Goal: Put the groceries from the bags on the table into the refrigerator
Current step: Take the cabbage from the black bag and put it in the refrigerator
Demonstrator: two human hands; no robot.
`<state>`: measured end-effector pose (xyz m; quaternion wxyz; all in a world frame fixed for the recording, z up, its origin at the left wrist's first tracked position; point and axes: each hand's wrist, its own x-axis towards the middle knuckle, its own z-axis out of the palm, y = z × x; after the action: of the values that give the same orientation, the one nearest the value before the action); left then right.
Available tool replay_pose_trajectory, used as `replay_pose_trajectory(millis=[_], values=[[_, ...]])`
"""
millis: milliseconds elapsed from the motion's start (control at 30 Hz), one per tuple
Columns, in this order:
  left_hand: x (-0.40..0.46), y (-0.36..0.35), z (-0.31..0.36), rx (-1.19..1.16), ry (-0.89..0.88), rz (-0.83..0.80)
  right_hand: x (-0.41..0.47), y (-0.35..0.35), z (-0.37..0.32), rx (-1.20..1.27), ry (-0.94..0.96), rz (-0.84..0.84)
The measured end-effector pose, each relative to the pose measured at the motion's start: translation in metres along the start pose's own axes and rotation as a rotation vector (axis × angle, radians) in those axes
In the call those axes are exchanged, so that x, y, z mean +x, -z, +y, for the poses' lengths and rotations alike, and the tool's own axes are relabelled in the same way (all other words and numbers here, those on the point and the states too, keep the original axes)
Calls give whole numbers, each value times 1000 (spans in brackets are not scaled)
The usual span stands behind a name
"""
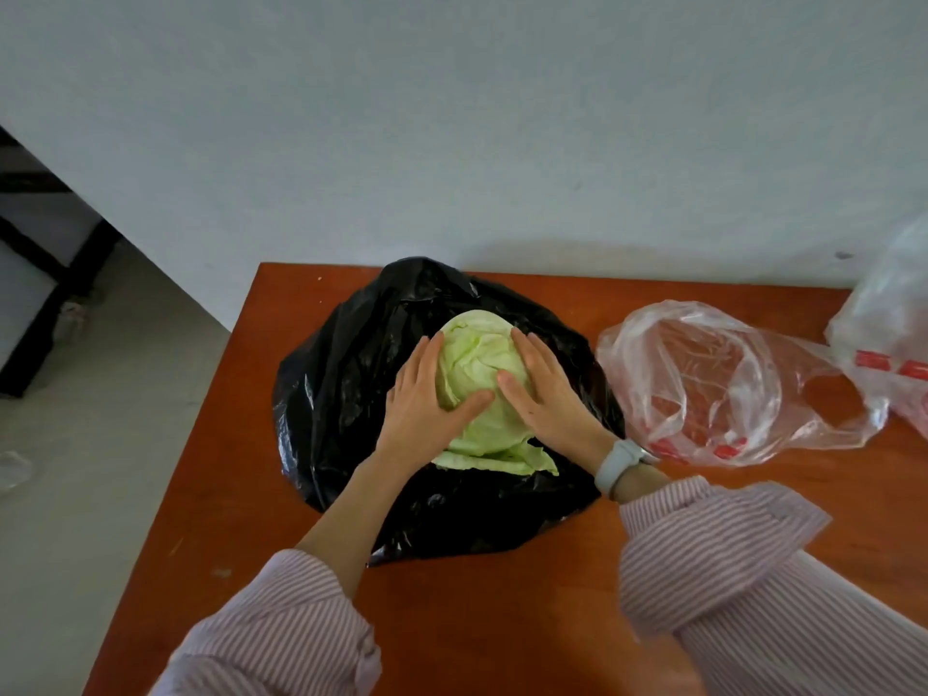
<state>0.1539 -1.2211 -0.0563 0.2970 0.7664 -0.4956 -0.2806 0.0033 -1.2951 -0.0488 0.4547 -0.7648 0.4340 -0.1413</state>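
Head view
Cabbage (482, 389): sits in the middle of the black bag (341, 384), which is spread flat on the surface (502, 620); a loose leaf hangs off its side at 6 o'clock.
Left hand (427, 399): lies flat against the cabbage at its 9 o'clock side, fingers (424, 354) straight and pointing to 12 o'clock, thumb across the top toward 3 o'clock.
Right hand (545, 394): mirrors it at the 3 o'clock side, fingers straight and pressed to the head, thumb reaching in toward 9 o'clock; the two thumbs nearly meet on the crown.
Hold: both hands are open and cup the head between the palms; neither curls round it.
Key relation: the cabbage lies directly between the palms, equally near to both, roundish with no clear long axis, so my guess is a two-handed lift straight up.
Room: open air above; the bag edges lie low all round and look unlikely to snag.
Clear bag (728, 384): at 3 o'clock, just beside the black bag, mouth slack; contents hard to tell.
Second clear bag (889, 334): farther toward 3 o'clock, at the frame edge.
Surface edge: the left edge runs close at 9 o'clock, floor (100, 419) beyond.
Refrigerator: not in view.
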Motion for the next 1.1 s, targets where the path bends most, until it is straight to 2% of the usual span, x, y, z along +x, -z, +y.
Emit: replay_pose_trajectory(millis=[67,167,267,333,433,567,700,800,933,1100], values=[[1,-1,-2,20,19,-8,-1,-5,8,-2,42,33],[-10,0,-9,130,-112,37,-16,-5,23,73,120,92],[-25,2,-10,-102,-193,23,-31,0,34,118,172,242],[-31,-3,-4,-258,-161,20,-39,-2,37,118,124,278],[-30,-11,3,-285,-55,-15,-45,-12,39,200,-43,141],[-25,-12,2,-53,4,-79,-41,-14,38,320,-122,58],[-22,-8,1,-150,124,-110,-40,-8,37,383,-143,-49],[-23,-15,2,-150,132,-18,-38,-9,38,386,-135,-64],[-21,-30,18,-175,150,203,-33,-18,43,357,-130,94],[-15,-36,24,-89,84,342,-32,-26,42,442,-118,191]])
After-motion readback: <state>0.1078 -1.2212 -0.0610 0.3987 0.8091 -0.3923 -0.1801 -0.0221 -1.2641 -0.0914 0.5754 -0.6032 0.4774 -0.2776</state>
